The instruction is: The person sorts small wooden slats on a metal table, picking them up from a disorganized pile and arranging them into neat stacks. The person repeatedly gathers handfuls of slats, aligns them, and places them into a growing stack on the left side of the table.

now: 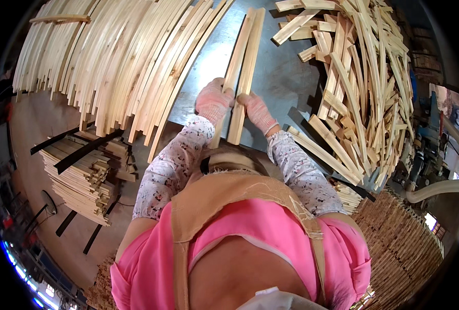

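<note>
Two long pale wooden strips lie side by side in front of me, pointing away over the metal tabletop [286, 67]. My left hand [214, 102], in a pinkish knit glove, is closed round the left strip [239, 49], with its fingers partly hidden. On the right strip [251, 54], my right hand [259, 110] in a matching glove pinches the outer edge from the right. A narrow gap runs between the strips near my hands. Their near ends reach past the table's front edge toward my apron [239, 185].
Many strips [110, 62] lie in a wide row on the left, one [59, 18] across them. A jumbled heap of shorter wood pieces [343, 77] covers the table's right side. Stacked strips [79, 175] sit lower left beside black bars; a large wood stack [394, 243] stands lower right.
</note>
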Tool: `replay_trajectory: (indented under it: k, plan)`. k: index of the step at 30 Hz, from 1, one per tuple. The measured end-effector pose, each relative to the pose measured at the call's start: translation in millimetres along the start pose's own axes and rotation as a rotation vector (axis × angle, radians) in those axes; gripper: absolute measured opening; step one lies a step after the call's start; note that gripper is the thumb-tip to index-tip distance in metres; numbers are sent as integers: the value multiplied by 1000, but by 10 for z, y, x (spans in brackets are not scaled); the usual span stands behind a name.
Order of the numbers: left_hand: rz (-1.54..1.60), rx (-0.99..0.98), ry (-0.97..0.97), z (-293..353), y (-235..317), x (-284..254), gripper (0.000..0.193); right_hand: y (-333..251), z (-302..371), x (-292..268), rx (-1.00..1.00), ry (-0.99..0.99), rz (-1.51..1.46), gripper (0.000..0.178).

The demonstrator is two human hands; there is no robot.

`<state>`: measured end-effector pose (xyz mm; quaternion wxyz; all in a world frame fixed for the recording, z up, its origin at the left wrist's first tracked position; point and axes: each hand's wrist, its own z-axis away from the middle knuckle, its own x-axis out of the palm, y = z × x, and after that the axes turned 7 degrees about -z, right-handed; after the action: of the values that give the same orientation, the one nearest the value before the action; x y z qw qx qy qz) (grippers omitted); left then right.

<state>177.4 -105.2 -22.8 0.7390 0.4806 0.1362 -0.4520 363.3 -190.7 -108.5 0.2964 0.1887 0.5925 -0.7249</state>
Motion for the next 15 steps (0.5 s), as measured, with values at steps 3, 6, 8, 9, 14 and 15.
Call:
replay_trajectory:
  k: [3, 6, 8, 9, 14, 15]
  plan:
    - [-373, -64, 58, 2, -151, -327, 32, -125, 59, 123, 95, -83, -237, 34]
    - [-648, 18, 173, 11, -598, -498, 42, 16, -24, 361, 152, -32, -606, 37]
    - [-757, 116, 406, 43, -1089, -358, 51, -431, -122, 261, 352, -6, -1115, 33]
    - [-810, 184, 523, 68, -1109, -377, 56, -645, -143, 173, 495, 26, -1422, 31]
    - [-594, 141, 234, 155, -963, -542, 65, -593, -96, 166, 659, 194, -1582, 36]
    - [-456, 197, 198, 185, -955, -490, 67, -587, -84, 202, 639, 176, -1595, 37]
